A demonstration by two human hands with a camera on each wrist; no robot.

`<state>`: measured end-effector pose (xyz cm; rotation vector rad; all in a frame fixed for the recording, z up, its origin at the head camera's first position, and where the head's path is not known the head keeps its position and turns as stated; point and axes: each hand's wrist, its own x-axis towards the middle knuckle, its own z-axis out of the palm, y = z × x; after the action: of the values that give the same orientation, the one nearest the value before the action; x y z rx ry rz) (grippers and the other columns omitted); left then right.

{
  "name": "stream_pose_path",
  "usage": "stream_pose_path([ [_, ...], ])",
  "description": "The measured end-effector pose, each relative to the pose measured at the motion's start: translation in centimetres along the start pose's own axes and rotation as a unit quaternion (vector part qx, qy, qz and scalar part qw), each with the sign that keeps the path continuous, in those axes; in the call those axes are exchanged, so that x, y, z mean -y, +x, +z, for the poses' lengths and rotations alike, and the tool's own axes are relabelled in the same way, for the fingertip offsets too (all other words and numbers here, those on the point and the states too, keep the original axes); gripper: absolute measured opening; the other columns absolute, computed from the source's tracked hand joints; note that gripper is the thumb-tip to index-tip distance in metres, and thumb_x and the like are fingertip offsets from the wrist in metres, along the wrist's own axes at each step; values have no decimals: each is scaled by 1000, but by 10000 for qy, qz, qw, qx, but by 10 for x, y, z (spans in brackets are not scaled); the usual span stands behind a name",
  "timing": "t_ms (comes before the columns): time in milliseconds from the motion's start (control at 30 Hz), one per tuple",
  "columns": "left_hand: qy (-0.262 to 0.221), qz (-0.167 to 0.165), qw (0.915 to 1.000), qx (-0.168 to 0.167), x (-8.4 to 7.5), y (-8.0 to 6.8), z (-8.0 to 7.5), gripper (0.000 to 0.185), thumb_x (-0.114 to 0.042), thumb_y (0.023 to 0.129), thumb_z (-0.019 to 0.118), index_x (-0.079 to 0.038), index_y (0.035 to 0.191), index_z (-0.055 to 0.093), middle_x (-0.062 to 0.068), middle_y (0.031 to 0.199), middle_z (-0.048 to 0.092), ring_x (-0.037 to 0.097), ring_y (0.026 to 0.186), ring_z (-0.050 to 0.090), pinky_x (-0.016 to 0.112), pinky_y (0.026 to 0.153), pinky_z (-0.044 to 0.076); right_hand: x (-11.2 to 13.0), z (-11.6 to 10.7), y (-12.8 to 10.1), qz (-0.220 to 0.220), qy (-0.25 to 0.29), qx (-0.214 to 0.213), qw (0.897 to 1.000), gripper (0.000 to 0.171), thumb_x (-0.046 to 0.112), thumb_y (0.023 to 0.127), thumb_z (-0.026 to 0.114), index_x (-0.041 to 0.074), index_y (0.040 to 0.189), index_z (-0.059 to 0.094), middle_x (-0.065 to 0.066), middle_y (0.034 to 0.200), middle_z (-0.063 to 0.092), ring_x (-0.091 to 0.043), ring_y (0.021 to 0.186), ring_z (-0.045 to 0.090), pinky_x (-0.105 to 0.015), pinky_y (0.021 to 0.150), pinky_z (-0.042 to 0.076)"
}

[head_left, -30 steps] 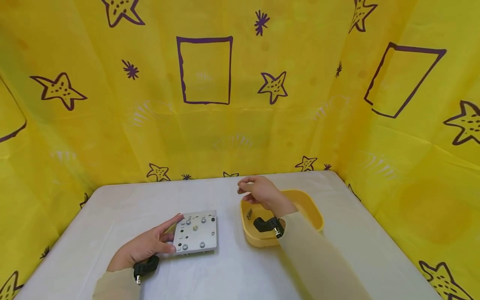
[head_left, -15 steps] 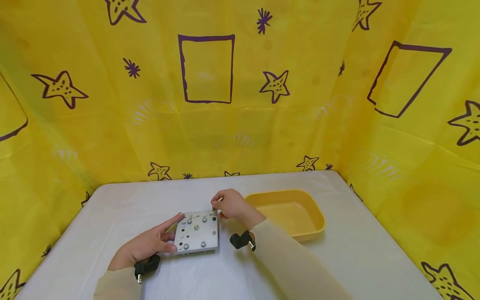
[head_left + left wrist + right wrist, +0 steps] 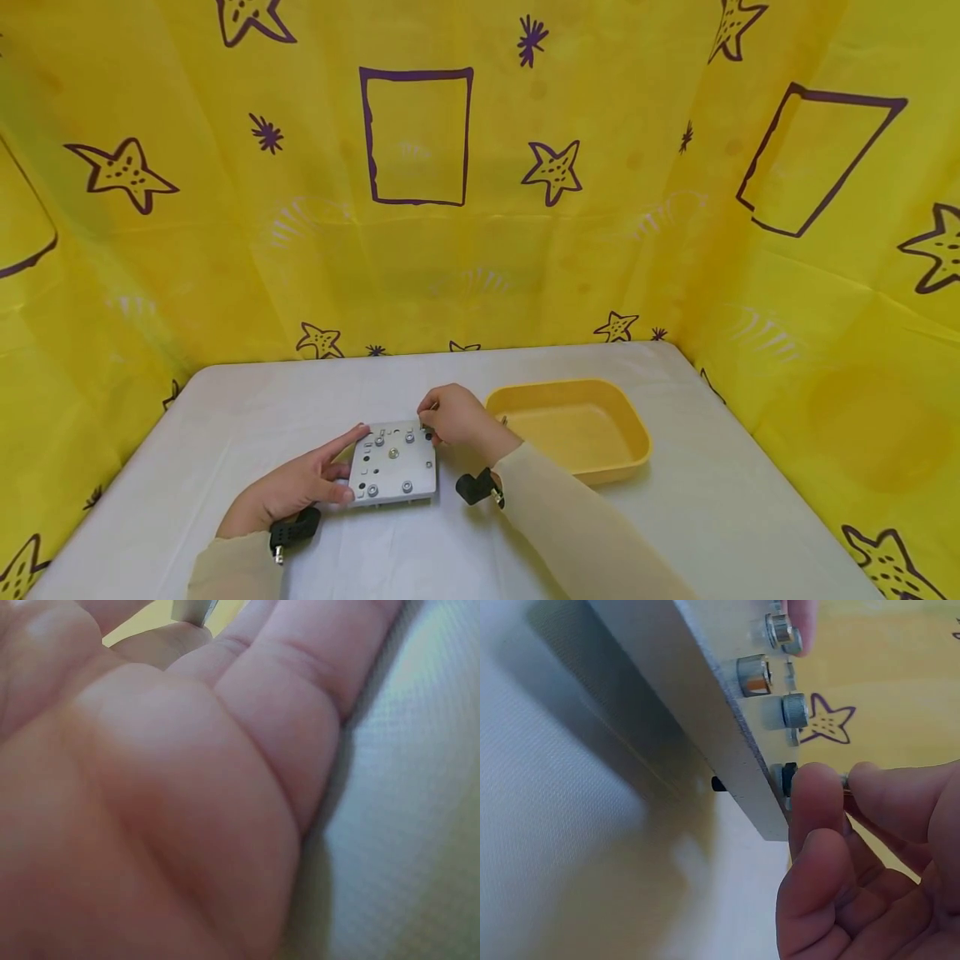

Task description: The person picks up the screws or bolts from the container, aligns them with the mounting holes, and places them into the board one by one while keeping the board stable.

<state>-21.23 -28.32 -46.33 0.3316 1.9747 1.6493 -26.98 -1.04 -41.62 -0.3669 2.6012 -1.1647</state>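
Fingertips (image 3: 817, 796) of my right hand (image 3: 456, 414) pinch a small screw (image 3: 847, 782) at the metal plate's (image 3: 393, 463) upper right corner, frame centre; left hand (image 3: 300, 486) lies flat, steadying it. Screw seems tiny, slippery; grip by its head.

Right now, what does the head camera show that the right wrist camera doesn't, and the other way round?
Only the head view shows the left hand resting on the left edge of the metal plate, the yellow tray to its right, and the white table. Only the right wrist view shows the plate's thick side edge, the screw heads standing proud of it, and a small metal screw pinched between the fingertips. Both show the right hand at the plate's far right corner and the starred yellow backdrop.
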Motion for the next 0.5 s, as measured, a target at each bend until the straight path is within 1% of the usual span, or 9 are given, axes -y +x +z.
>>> stream_pose_path([
  [133,-19,14,10000,18,-1,0,1,101,-5,83,78,-18,161,16,31,156,23,32,115,60,35,93,48,0,1,-1,-29,-233,21,9997,13,18,99,64,11,104,73,1,83,62,-16,63,58,-26,62,48],
  [500,2,35,10000,-9,-2,0,1,101,-3,82,78,-18,161,16,31,156,23,32,115,59,35,92,49,0,1,0,-101,-423,-59,9990,13,17,99,64,11,104,74,4,84,61,-15,70,59,-25,63,49],
])
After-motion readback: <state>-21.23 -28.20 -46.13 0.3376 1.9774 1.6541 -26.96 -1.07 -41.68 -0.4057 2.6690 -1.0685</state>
